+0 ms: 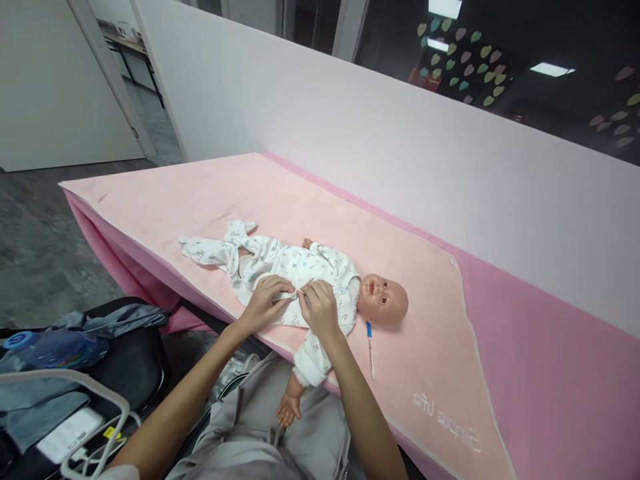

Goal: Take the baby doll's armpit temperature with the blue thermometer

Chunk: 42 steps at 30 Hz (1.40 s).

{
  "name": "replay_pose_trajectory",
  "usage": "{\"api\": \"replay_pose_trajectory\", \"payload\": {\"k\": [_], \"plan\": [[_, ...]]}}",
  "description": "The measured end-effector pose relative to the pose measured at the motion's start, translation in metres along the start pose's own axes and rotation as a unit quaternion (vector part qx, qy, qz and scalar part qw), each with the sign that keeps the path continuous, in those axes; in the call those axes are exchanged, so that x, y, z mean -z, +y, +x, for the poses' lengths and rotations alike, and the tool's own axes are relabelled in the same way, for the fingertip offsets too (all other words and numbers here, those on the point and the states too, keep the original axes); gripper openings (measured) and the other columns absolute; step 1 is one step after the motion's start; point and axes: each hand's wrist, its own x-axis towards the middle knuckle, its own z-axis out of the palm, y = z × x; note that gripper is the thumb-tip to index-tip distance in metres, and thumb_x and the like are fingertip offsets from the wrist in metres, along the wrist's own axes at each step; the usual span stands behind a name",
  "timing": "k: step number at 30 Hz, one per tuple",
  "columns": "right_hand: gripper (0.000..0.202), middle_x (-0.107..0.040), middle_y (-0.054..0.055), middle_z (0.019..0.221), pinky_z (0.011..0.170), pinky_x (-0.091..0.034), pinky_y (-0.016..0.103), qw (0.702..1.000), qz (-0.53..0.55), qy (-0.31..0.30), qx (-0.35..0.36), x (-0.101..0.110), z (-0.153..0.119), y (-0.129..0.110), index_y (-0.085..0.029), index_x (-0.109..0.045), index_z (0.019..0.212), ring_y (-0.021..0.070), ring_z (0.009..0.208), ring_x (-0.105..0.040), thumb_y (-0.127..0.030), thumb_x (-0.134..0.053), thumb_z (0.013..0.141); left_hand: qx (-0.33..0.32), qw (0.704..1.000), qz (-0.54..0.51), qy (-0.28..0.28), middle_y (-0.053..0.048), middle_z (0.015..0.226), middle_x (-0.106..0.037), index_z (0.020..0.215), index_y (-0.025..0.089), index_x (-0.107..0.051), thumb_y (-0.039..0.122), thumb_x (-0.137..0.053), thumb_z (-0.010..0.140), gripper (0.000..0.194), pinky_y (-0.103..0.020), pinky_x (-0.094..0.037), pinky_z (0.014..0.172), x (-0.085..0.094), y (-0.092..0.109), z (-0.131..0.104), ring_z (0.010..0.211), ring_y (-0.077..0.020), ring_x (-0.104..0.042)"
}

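Note:
A baby doll (384, 299) lies on its back on the pink table cover, its head to the right. It wears a white printed baby outfit (300, 263), whose legs spread out to the left. At the doll's waist my left hand (267, 301) pinches the edge of the outfit. Close beside it, my right hand (319, 307) also has its fingertips closed on the outfit's edge, near a thin white strip that may be a tie. The exact hold is partly hidden by my fingers. One doll arm (290, 400) hangs over the table's front edge.
A thin thermometer-like stick with a blue end (371, 350) lies near the doll's head. The pink table cover (425, 373) runs to a white wall (400, 153). At left, a black chair (143, 353) carries a plastic bottle (60, 349), cloth and a white device (70, 433) with cables.

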Motion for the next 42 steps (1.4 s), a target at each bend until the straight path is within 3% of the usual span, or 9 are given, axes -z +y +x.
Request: {"api": "replay_pose_trajectory", "payload": {"k": [10, 18, 25, 31, 34, 37, 40, 42], "plan": [[0.015, -0.059, 0.005, 0.080, 0.083, -0.042, 0.033, 1.000, -0.017, -0.017, -0.001, 0.000, -0.001, 0.000, -0.018, -0.055, 0.082, 0.0169, 0.084, -0.052, -0.020, -0.044, 0.092, -0.029, 0.999, -0.030, -0.003, -0.006, 0.100, -0.064, 0.095, 0.021, -0.062, 0.032, -0.046, 0.090, 0.020, -0.038, -0.038, 0.091, 0.005, 0.000, -0.002, 0.098, -0.0203, -0.055], [0.018, -0.059, 0.005, 0.080, 0.084, -0.041, 0.034, 0.999, -0.033, -0.023, 0.006, -0.001, -0.001, 0.001, -0.018, -0.055, 0.082, 0.0180, 0.085, -0.051, -0.020, -0.041, 0.094, -0.033, 0.999, 0.025, 0.004, -0.006, 0.100, -0.064, 0.092, 0.021, -0.061, 0.031, -0.048, 0.088, 0.017, -0.038, -0.036, 0.091, 0.001, 0.002, -0.002, 0.099, -0.0212, -0.054], [0.020, -0.059, 0.006, 0.080, 0.082, -0.041, 0.034, 0.999, -0.049, -0.021, 0.011, -0.003, -0.002, 0.003, -0.017, -0.056, 0.081, 0.0185, 0.083, -0.051, -0.022, -0.040, 0.094, -0.053, 0.997, 0.047, 0.006, -0.006, 0.100, -0.064, 0.092, 0.020, -0.059, 0.018, -0.037, 0.088, 0.023, -0.038, -0.035, 0.089, -0.002, 0.000, -0.001, 0.099, -0.0207, -0.053], [0.020, -0.061, 0.006, 0.082, 0.083, -0.042, 0.034, 0.999, -0.003, -0.037, -0.006, 0.005, 0.002, -0.002, -0.018, -0.058, 0.083, 0.0186, 0.085, -0.053, -0.022, -0.040, 0.092, -0.052, 0.995, 0.072, -0.037, -0.005, 0.097, -0.062, 0.090, 0.020, -0.057, 0.019, -0.037, 0.087, 0.020, -0.038, -0.033, 0.087, 0.006, 0.010, 0.005, 0.098, -0.0219, -0.051], [0.019, -0.062, 0.007, 0.092, 0.088, -0.043, 0.035, 0.998, 0.042, 0.001, -0.052, 0.021, -0.006, -0.015, -0.018, -0.059, 0.091, 0.0187, 0.094, -0.054, -0.020, -0.041, 0.090, -0.057, 0.993, 0.093, -0.055, -0.005, 0.097, -0.062, 0.090, 0.019, -0.056, 0.026, -0.042, 0.087, 0.016, -0.037, -0.033, 0.084, 0.010, 0.014, 0.008, 0.097, -0.0227, -0.052], [0.020, -0.063, 0.008, 0.100, 0.094, -0.041, 0.037, 0.986, 0.030, 0.078, -0.143, 0.045, -0.035, -0.027, -0.018, -0.059, 0.098, 0.0195, 0.102, -0.053, -0.020, -0.041, 0.089, -0.047, 0.992, 0.087, -0.074, -0.005, 0.096, -0.062, 0.089, 0.019, -0.057, 0.034, -0.041, 0.090, 0.022, -0.036, -0.032, 0.082, 0.015, 0.011, 0.013, 0.095, -0.0225, -0.052], [0.021, -0.065, 0.009, 0.096, 0.091, -0.041, 0.038, 0.961, -0.062, 0.108, -0.247, 0.070, -0.081, -0.025, -0.016, -0.060, 0.096, 0.0208, 0.098, -0.054, -0.020, -0.041, 0.088, -0.037, 0.991, 0.053, -0.118, -0.004, 0.095, -0.063, 0.090, 0.020, -0.058, 0.041, -0.039, 0.091, 0.028, -0.035, -0.033, 0.082, 0.022, 0.006, 0.022, 0.093, -0.0219, -0.053], [0.021, -0.065, 0.012, 0.097, 0.086, -0.042, 0.039, 0.929, -0.157, 0.101, -0.321, 0.084, -0.113, -0.018, -0.014, -0.062, 0.096, 0.0234, 0.095, -0.055, -0.023, -0.046, 0.086, -0.028, 0.989, 0.031, -0.139, -0.003, 0.093, -0.064, 0.090, 0.021, -0.057, 0.043, -0.039, 0.091, 0.030, -0.034, -0.035, 0.081, 0.027, 0.003, 0.028, 0.089, -0.0211, -0.054]]}}
